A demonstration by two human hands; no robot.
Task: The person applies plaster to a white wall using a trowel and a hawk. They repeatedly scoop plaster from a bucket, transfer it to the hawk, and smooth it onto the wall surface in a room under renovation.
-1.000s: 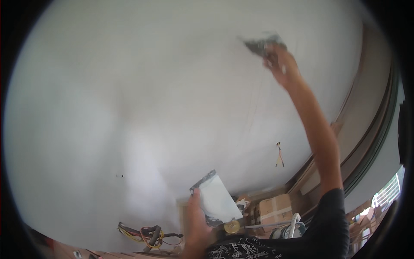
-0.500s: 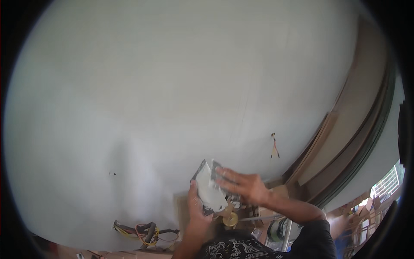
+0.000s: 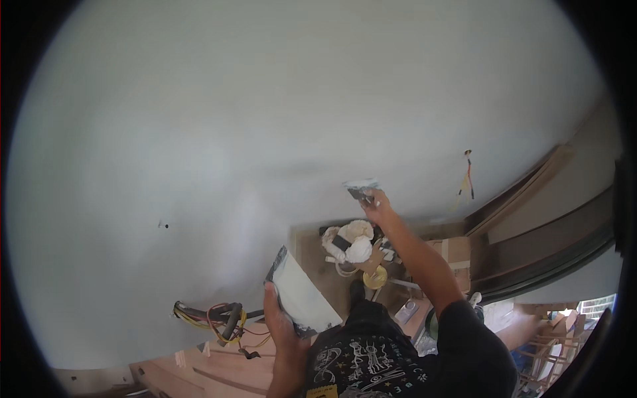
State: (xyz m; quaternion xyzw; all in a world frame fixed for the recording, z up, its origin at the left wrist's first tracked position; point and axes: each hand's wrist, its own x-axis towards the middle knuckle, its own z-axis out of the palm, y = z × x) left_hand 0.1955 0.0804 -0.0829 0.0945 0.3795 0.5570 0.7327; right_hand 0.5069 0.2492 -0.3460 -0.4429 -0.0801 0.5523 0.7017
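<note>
Broad grey-white wall (image 3: 199, 113); putty knife (image 3: 357, 190) before it, right of centre, white-coated board (image 3: 305, 292) lower down.

Wall mostly smooth; small dark hole (image 3: 166, 226) at left, loose wires (image 3: 469, 176) hanging at right, cable bundle (image 3: 229, 324) low left. Cardboard box (image 3: 458, 255) near the wall's foot. Right hand (image 3: 377, 207): fingers closed on the putty knife; blade contact with the wall, cannot tell. Left hand (image 3: 283, 331): gripping the board, thumb at its left edge, other fingers hidden behind. Left forearm (image 3: 286, 379) cut off below; clutter (image 3: 554, 345) lower right hard to make out.
</note>
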